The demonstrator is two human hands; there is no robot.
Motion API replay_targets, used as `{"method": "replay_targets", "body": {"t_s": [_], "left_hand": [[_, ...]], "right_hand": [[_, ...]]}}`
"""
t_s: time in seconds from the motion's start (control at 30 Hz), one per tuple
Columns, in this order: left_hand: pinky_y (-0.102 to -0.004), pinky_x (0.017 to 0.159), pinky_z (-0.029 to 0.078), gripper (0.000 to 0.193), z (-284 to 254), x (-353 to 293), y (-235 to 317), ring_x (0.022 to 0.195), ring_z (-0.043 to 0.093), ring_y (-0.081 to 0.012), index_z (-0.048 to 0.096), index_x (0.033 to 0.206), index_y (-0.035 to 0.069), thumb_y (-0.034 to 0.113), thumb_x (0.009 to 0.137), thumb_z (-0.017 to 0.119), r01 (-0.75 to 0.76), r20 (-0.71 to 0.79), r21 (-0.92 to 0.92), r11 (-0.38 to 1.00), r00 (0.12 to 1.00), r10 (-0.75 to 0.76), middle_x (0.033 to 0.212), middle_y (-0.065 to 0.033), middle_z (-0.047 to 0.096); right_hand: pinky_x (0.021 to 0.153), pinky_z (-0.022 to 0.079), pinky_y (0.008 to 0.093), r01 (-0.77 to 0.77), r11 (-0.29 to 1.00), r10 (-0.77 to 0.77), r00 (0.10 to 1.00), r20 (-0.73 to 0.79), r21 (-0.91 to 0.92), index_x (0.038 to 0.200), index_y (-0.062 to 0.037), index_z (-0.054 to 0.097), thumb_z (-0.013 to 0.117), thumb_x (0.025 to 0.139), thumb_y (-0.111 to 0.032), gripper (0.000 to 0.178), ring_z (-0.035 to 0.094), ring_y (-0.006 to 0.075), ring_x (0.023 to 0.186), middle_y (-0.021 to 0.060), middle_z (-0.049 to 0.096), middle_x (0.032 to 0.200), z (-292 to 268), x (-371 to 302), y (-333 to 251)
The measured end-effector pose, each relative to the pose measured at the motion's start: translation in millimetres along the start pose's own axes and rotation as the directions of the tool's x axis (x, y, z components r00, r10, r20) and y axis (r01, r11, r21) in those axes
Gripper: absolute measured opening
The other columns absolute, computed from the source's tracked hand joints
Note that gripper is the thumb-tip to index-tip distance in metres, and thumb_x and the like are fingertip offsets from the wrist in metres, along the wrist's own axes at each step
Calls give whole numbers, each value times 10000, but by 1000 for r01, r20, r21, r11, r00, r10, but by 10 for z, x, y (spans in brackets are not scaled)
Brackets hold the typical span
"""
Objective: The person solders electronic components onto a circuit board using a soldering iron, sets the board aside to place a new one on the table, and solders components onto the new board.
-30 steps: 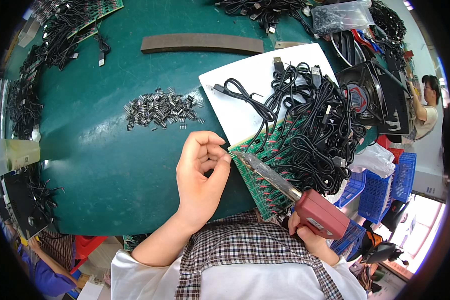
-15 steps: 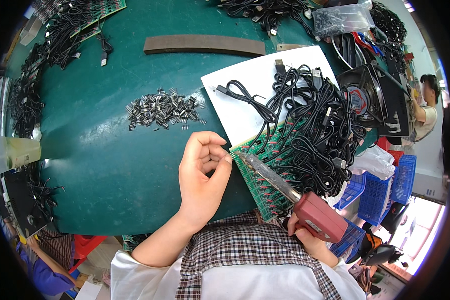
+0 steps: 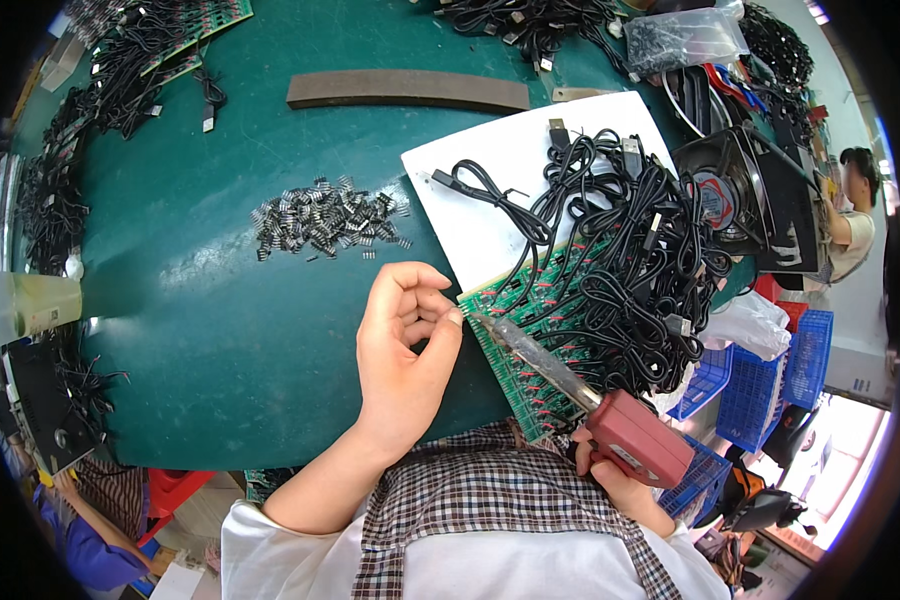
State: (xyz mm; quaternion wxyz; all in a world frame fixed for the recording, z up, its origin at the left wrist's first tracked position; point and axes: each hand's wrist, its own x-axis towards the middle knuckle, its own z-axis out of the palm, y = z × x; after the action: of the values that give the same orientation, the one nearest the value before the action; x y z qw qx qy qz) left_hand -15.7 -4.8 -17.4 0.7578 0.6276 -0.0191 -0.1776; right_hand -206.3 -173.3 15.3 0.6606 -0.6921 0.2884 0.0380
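My left hand [image 3: 402,345] is closed in a pinch at the upper left corner of a green circuit board [image 3: 515,385]. Whatever lies between thumb and forefinger is too small to make out. With my right hand [image 3: 615,480] I grip a soldering iron [image 3: 635,440] by its red, gun-shaped handle. Its metal barrel slants over the board, the tip close to the left fingertips. Bundled black USB cables [image 3: 625,280] lie across the board's right part. Left of a white sheet [image 3: 450,215] is a pile of small black pin parts [image 3: 325,220].
A brown bar [image 3: 410,90] lies across the far green table [image 3: 200,370]. More cables [image 3: 535,25] and a clear bag [image 3: 685,40] are behind it. At right stands a fan-like unit [image 3: 720,200]; a plastic cup [image 3: 35,305] is far left. People sit at both sides.
The soldering iron's tip has drawn back slightly, down and to the right from my left fingertips. My left hand has barely moved.
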Motion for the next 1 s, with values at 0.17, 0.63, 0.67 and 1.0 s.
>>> {"method": "replay_targets", "body": {"t_s": [0.17,0.63,0.67,1.0], "left_hand": [[-197,640,464,264,-5,-3,-11,714,497,-56,425,997,24,-105,777,490,-3,6,2,1000,1000,3,791,-21,497],[-200,649,446,267,4,-30,135,711,513,-76,420,1048,12,-85,805,478,7,-3,86,996,1000,-7,803,-46,529],[-200,649,446,267,-20,-31,195,711,513,-76,420,1048,12,-85,805,478,6,-7,89,996,1000,-5,803,-46,529],[-272,556,405,213,-401,260,273,594,497,-160,555,940,25,16,740,628,-132,24,872,472,973,229,746,-76,506]], "right_hand": [[680,482,247,-50,986,46,999,27,157,1143,96,459,769,662,-290,690,593,126,783,104,618,906,79,37,-114],[624,497,301,166,924,-182,983,-13,-345,1011,4,588,768,630,-211,473,613,230,697,113,623,876,-111,-13,193],[617,489,302,101,915,-126,991,-38,-391,941,-18,607,755,608,-169,395,604,228,680,101,616,846,-66,-13,87],[666,489,304,123,931,-127,992,12,-343,869,-29,624,722,536,-73,350,605,228,682,87,614,795,-29,47,54]]}}
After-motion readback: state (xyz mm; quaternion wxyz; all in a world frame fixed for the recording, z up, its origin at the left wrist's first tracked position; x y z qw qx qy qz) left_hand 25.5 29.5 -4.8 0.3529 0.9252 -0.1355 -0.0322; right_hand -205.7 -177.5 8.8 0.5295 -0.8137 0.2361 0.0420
